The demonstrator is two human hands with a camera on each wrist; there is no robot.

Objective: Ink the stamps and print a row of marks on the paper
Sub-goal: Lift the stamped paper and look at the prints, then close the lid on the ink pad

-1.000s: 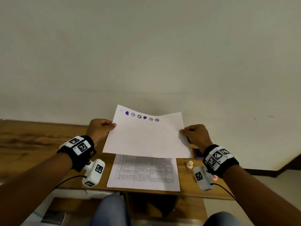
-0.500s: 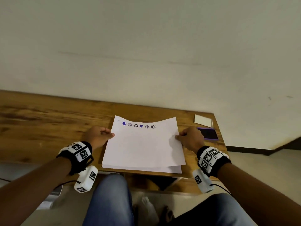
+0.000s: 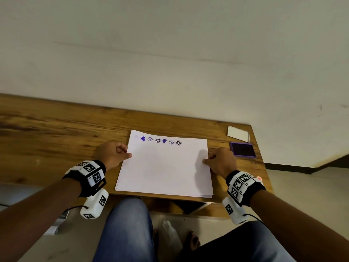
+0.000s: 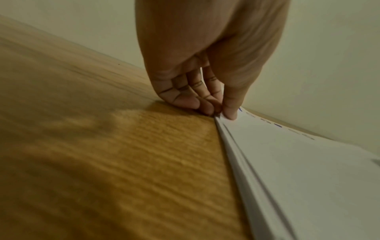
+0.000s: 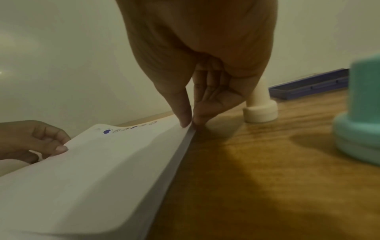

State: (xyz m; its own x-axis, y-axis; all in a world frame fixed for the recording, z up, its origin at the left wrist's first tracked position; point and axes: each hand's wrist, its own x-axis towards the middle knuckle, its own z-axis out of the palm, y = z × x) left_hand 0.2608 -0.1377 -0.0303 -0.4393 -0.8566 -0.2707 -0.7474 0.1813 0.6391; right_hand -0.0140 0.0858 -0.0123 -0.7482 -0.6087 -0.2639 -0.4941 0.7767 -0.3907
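A white sheet of paper (image 3: pixel 164 167) lies on the wooden table (image 3: pixel 56 133), over another sheet beneath it. Along its far edge runs a row of several purple stamped marks (image 3: pixel 157 140). My left hand (image 3: pixel 113 154) pinches the sheet's left edge (image 4: pixel 221 119) between thumb and fingers. My right hand (image 3: pixel 219 161) pinches its right edge (image 5: pixel 190 128) the same way. A purple ink pad (image 3: pixel 243 149) lies open to the right of the paper. In the right wrist view a cream stamp (image 5: pixel 260 110) and a teal stamp (image 5: pixel 359 129) stand on the table beside my right hand.
A white card or lid (image 3: pixel 238 133) lies behind the ink pad near the table's right corner. The table's right edge is close to the pad. A plain wall (image 3: pixel 170 63) rises behind the table. My knees in jeans (image 3: pixel 128 231) sit below the front edge.
Both hands have lowered the stamped sheet from the air down onto the printed sheet on the table. My head view has tipped downward.
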